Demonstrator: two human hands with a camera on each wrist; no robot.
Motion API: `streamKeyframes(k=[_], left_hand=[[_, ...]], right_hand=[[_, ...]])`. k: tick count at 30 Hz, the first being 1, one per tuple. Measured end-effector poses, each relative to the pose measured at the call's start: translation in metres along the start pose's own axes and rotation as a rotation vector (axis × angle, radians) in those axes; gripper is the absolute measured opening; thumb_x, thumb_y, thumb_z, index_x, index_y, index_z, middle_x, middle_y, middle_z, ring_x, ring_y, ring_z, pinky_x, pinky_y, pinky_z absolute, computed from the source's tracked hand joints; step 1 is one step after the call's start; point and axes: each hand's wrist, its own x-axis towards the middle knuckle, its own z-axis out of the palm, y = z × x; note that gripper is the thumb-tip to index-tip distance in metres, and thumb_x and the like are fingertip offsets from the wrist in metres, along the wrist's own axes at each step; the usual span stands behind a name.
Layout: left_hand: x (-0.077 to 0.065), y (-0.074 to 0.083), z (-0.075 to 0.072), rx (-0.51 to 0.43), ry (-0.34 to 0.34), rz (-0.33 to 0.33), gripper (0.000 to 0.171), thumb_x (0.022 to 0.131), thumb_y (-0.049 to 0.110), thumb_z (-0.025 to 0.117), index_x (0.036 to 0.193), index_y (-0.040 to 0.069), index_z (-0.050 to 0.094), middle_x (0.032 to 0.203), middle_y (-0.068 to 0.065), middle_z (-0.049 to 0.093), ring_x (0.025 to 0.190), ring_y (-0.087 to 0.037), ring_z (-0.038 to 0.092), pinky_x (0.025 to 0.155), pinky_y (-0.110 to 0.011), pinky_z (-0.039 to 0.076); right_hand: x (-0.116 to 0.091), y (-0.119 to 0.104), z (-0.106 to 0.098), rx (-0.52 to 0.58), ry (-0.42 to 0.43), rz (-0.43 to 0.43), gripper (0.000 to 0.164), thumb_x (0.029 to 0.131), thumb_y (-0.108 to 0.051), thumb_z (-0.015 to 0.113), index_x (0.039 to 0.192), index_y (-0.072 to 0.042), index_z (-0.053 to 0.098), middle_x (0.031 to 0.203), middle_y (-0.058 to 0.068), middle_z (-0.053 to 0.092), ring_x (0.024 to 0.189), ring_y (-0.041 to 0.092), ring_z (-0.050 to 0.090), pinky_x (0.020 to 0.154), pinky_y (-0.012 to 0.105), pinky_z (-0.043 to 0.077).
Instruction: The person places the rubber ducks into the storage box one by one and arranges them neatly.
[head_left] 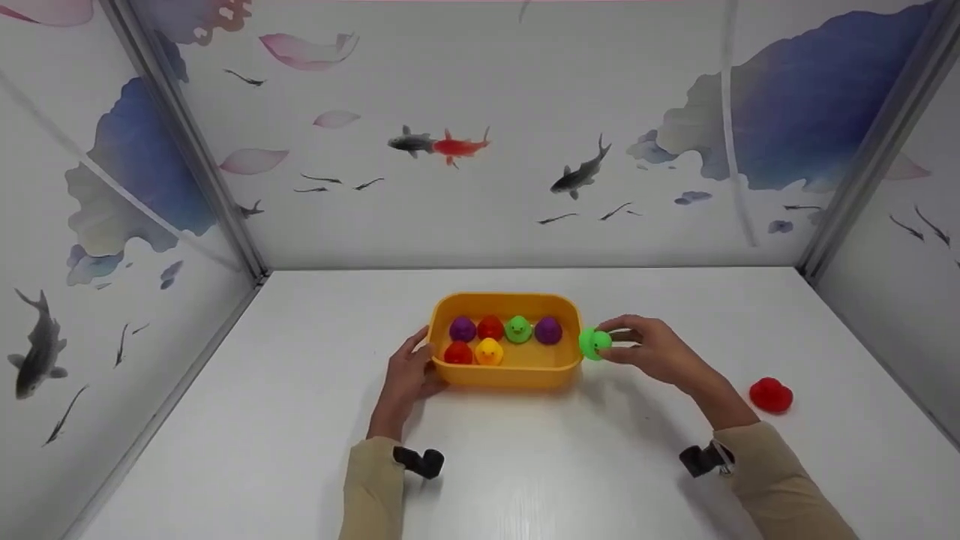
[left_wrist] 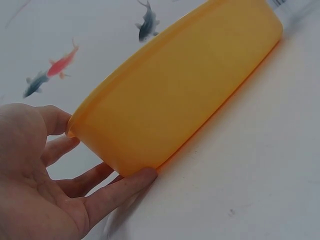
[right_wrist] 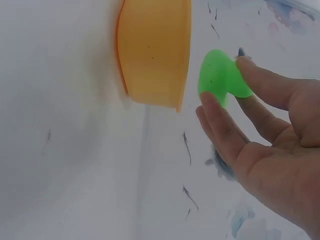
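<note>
A yellow plastic tub (head_left: 510,377) stands on the table with several small rubber ducks inside: purple, red, green and yellow ones. My left hand (head_left: 407,373) holds the tub's left end, fingers spread round it from the rim to the base, as the left wrist view shows. Between thumb and fingertips my right hand (head_left: 652,351) pinches a bright green rubber duck (head_left: 595,344). That duck is at the tub's right rim, just outside it; in the right wrist view the green duck (right_wrist: 214,77) shows apart from the tub wall (right_wrist: 155,55).
A red rubber duck (head_left: 770,395) lies on the white table (head_left: 525,465) at the right, beyond my right forearm. White panels (head_left: 510,225) with painted fish and petals close off the back and both sides.
</note>
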Motion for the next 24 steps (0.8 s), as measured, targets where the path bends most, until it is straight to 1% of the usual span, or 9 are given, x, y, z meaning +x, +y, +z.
streamKeyframes(k=[3,6,13,21,24], left_hand=[[0.000,0.000,0.001,0.001,-0.008,-0.015,0.052,0.104,0.030,0.049,0.155,0.029,0.038,0.149,-0.013,0.053,0.115,-0.025,0.066,0.090,-0.037,0.061],[0.000,0.000,0.001,0.000,-0.008,-0.015,0.051,0.105,0.030,0.049,0.155,0.029,0.039,0.150,-0.013,0.052,0.117,-0.025,0.065,0.091,-0.038,0.061],[0.001,0.000,-0.001,0.007,-0.010,0.000,0.051,0.105,0.030,0.048,0.155,0.029,0.038,0.151,-0.013,0.051,0.120,-0.027,0.064,0.091,-0.038,0.060],[0.001,0.000,0.000,0.009,-0.005,-0.002,0.051,0.104,0.029,0.049,0.155,0.028,0.039,0.150,-0.014,0.053,0.118,-0.026,0.065,0.090,-0.038,0.061],[0.001,0.000,-0.001,-0.002,-0.007,0.013,0.051,0.104,0.029,0.049,0.154,0.027,0.040,0.149,-0.014,0.054,0.118,-0.027,0.065,0.089,-0.038,0.061]], right_hand=[[0.004,-0.009,0.003,0.020,-0.018,-0.017,0.041,0.093,-0.020,0.071,0.130,-0.006,0.062,0.139,0.017,0.058,0.132,0.038,0.056,0.101,0.040,0.055],[0.009,-0.018,0.006,0.019,-0.042,-0.036,0.043,0.092,-0.021,0.072,0.131,-0.005,0.062,0.140,0.018,0.057,0.133,0.039,0.055,0.102,0.041,0.055],[0.029,-0.034,0.012,-0.018,-0.088,-0.014,0.040,0.092,-0.020,0.072,0.128,-0.005,0.063,0.140,0.018,0.056,0.134,0.038,0.054,0.104,0.044,0.053],[0.045,-0.047,0.021,-0.075,-0.125,-0.012,0.039,0.093,-0.016,0.070,0.130,-0.006,0.062,0.142,0.016,0.056,0.134,0.037,0.053,0.107,0.045,0.051],[0.052,-0.053,0.025,-0.069,-0.146,-0.019,0.040,0.093,-0.017,0.069,0.131,-0.006,0.062,0.141,0.016,0.058,0.131,0.036,0.056,0.107,0.045,0.052]])
